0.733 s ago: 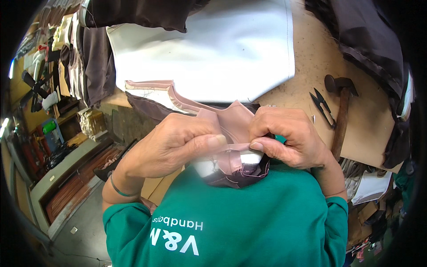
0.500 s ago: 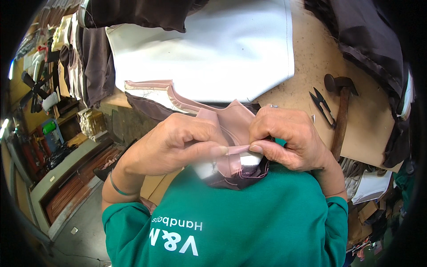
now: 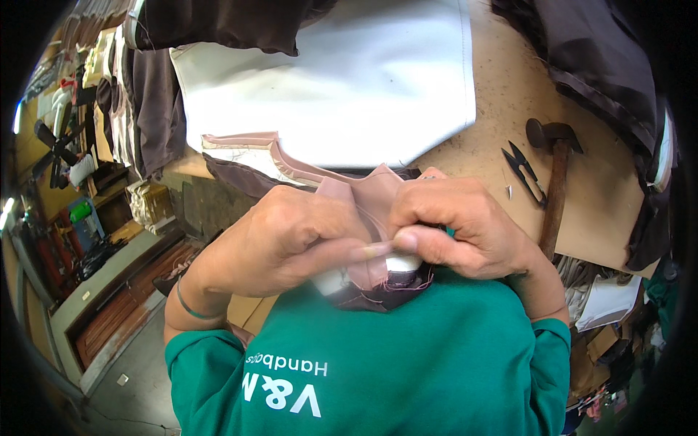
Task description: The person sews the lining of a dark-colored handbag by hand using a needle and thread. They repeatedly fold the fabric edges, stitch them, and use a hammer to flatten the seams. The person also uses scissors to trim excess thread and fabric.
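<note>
A pink leather piece with a dark lining and loose pink threads is held up against my chest. My left hand pinches its folded edge between thumb and fingers. From the other side my right hand grips the same edge, and the two thumb tips nearly meet. The hands hide most of the fold. A pink flap hangs below the thumbs, with white backing beside it. Farther off, the piece's long curved pink edge trails left along the table's edge.
A large white panel covers the middle of the tan table. On the right lie black thread snips and a wooden-handled hammer. Dark fabric pieces drape over the right side, another at the far left.
My right hand has slid left along the folded edge, bringing its thumb close to the left one. My left thumb has stretched rightward. Both hands keep their hold.
</note>
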Available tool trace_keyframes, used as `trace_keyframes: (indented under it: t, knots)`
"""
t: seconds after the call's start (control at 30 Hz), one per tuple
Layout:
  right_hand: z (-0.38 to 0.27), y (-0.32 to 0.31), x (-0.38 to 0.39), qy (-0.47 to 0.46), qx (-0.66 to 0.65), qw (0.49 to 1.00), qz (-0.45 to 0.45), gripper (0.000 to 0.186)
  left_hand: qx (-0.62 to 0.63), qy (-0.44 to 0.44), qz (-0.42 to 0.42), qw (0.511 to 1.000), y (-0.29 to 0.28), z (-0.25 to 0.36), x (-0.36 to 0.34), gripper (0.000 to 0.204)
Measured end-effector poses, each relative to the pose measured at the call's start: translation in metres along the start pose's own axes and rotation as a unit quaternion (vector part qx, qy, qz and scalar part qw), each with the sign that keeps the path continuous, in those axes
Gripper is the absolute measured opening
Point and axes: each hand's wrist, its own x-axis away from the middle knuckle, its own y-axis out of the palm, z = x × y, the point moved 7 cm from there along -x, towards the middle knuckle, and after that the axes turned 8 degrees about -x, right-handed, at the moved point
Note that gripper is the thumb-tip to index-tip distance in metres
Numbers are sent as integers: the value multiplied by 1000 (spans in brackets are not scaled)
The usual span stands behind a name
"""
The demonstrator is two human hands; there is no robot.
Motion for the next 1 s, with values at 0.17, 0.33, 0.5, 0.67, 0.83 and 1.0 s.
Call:
trace_keyframes:
  t: [0.17,0.33,0.5,0.67,0.83,1.0]
  knots:
    - [1,3,-1,-14,16,1000,-12,15,-82,-4,15,997,0,6,2,9]
    - [8,3,1,2,-6,1000,-25,13,-50,10,34,998,3,3,4,7]
    - [4,8,-2,21,20,999,-30,13,-94,-4,71,993,3,7,4,9]
    - [4,1,3,-33,21,999,19,13,-97,5,71,993,1,0,6,10]
    - [1,5,1,-1,23,1000,-18,12,-134,23,93,986,2,7,6,11]
    - [-12,7,4,-53,69,996,18,10,-160,40,69,984,5,10,3,12]
